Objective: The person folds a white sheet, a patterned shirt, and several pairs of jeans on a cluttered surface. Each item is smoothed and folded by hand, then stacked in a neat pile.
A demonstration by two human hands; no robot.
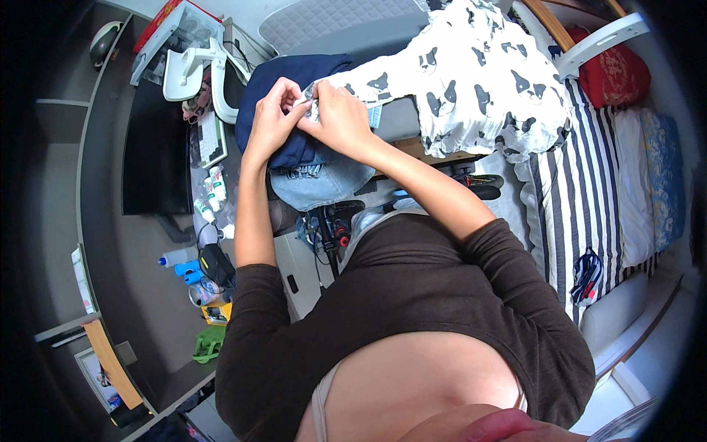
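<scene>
My left hand (274,119) and my right hand (343,117) meet in front of me, pinching the narrow end of a white garment (483,99) printed with black-and-white dog faces. That end looks like a sleeve or a leg cuff; the fingers partly hide it. From my right hand the fabric stretches rightward and spreads out wrinkled towards the bed. Under my hands lies folded navy cloth (265,74). Light-blue denim (326,185) with a frayed edge hangs below the navy cloth, on the side nearer my body.
To the left, a desk carries a black monitor (154,154), a white keyboard (211,142), small white bottles (217,182) and a white curved stand (221,94). A bed with striped bedding (580,210) and a red cushion (616,77) is at right. Black handlebars (327,235) stand below.
</scene>
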